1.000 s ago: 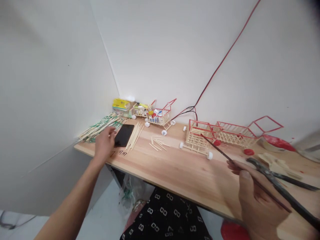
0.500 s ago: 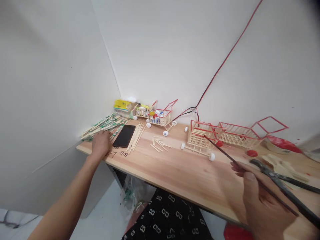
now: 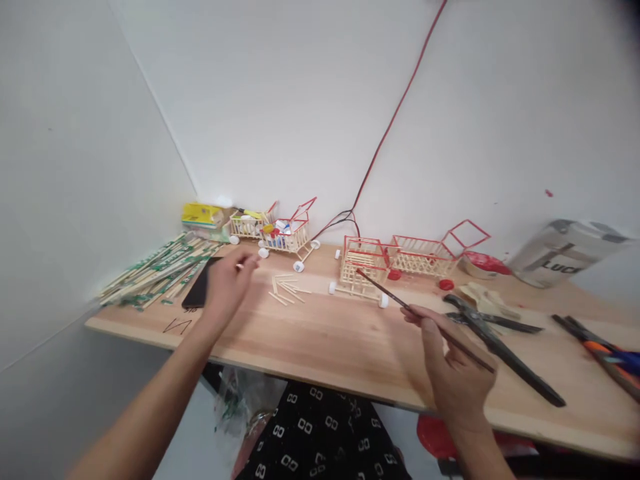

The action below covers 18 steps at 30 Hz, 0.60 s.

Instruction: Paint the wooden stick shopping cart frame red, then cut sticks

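My left hand (image 3: 231, 279) hovers over the table beside a dark phone (image 3: 197, 288). Its fingers are curled together, slightly blurred, and whatever they may pinch is hidden. To its right lie several short wooden sticks (image 3: 285, 288). In my right hand (image 3: 456, 368) is a thin paintbrush (image 3: 384, 290), its reddish tip close to a small stick-built cart (image 3: 361, 268) with a red-painted rim and white wheels. I cannot tell whether the tip touches it. Another red-rimmed cart (image 3: 420, 259) with a red handle stands beyond, near red round pieces (image 3: 447, 285).
Green-papered chopsticks (image 3: 155, 270) are heaped on the left, with a yellow packet (image 3: 203, 215) behind. Two filled small carts (image 3: 286, 239) stand at the wall. Rightward lie dark shears (image 3: 505, 350), pliers (image 3: 600, 347), a red-stained dish (image 3: 485, 265) and a metal can (image 3: 565, 253).
My left hand has left the chopstick heap and moved right, past the phone. My view has swung right, bringing the can and pliers into sight. The paintbrush stays in my right hand.
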{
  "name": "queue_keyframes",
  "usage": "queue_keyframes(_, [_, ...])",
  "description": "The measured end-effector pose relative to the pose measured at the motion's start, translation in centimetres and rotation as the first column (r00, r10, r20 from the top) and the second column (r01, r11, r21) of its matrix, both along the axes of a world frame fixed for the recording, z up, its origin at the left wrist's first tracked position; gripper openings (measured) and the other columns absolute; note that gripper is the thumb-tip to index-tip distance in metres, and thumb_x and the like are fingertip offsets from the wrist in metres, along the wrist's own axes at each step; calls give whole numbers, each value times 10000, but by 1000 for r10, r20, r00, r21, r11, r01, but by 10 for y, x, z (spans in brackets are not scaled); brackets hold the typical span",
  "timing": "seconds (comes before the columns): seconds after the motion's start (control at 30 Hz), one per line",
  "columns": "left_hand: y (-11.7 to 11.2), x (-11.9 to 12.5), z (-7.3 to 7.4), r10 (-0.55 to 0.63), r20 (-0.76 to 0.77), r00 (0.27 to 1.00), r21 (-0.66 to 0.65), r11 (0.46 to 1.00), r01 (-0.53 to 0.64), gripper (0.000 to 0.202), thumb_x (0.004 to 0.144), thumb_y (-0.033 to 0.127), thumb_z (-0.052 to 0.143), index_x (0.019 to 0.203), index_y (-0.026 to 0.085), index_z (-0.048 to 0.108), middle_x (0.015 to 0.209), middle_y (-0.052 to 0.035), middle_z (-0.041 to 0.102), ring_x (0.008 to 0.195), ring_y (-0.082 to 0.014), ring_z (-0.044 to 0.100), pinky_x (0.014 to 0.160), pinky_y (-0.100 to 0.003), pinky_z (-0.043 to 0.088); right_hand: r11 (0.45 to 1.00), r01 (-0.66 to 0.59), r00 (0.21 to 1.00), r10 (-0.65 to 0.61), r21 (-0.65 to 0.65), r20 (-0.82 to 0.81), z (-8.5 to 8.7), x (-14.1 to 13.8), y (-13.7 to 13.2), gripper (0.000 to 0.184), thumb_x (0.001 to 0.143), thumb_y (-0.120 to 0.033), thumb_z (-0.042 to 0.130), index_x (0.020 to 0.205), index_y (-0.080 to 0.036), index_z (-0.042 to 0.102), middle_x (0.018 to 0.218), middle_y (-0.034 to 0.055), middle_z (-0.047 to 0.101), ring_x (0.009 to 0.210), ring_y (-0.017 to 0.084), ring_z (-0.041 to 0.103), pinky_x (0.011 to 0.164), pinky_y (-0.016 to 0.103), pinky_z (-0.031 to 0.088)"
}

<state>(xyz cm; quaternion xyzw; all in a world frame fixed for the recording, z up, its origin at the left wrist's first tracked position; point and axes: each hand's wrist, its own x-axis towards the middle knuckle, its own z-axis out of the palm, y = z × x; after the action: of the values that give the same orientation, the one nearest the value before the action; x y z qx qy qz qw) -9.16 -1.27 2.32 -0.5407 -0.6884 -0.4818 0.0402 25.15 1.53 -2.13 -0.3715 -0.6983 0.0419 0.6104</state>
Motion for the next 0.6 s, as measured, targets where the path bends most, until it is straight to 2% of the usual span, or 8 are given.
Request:
queue_keyframes(0.07, [23,26,-6,-213,56,975,-82,973,217,188,815,284,569,892,185,708,877,-26,737,780,-169,652,729,-260,473,1000,-27,1000,27,-8,12,0,-3,-2,180,891,-175,580,1000,-190,722,893,40,752,860,180,711,835,321,552])
queue_keyframes(0.13, [45,47,-16,-336,115,935,-141,926,350,188,772,228,597,893,163,725,879,-49,745,798,-178,667,730,-266,489,999,-52,998,52,-4,28,1,-5,-3,186,893,-162,572,1003,-191,720,906,42,750,877,178,710,835,317,559])
queue_keyframes(0.27, [80,76,-33,-407,256,877,-213,861,462,193,695,161,631,856,136,735,796,-59,745,727,-172,676,691,-265,510,998,-57,998,57,0,14,3,-9,-3,188,893,-158,565,1000,-188,717,904,52,748,867,187,712,819,332,578])
queue_keyframes(0.37, [97,88,-40,-435,368,822,-204,825,528,218,653,151,648,856,141,729,791,-56,744,715,-170,675,669,-264,521,998,-55,998,55,0,-18,5,-14,0,196,892,-161,568,1016,-192,716,901,54,749,858,185,711,825,337,577])
queue_keyframes(0.5, [105,97,-48,-441,467,767,-133,822,554,254,627,192,676,868,125,721,808,-75,742,739,-184,680,704,-289,541,993,-117,992,116,-22,-58,5,-22,6,208,899,-171,559,1037,-201,712,940,64,751,887,185,709,847,345,569])
queue_keyframes(0.6, [104,98,-53,-463,481,745,-86,820,565,283,623,226,682,885,128,724,829,-77,742,763,-194,683,739,-313,548,989,-144,988,141,-39,-70,6,-25,9,217,907,-181,550,1050,-207,711,957,69,749,912,190,706,856,353,566])
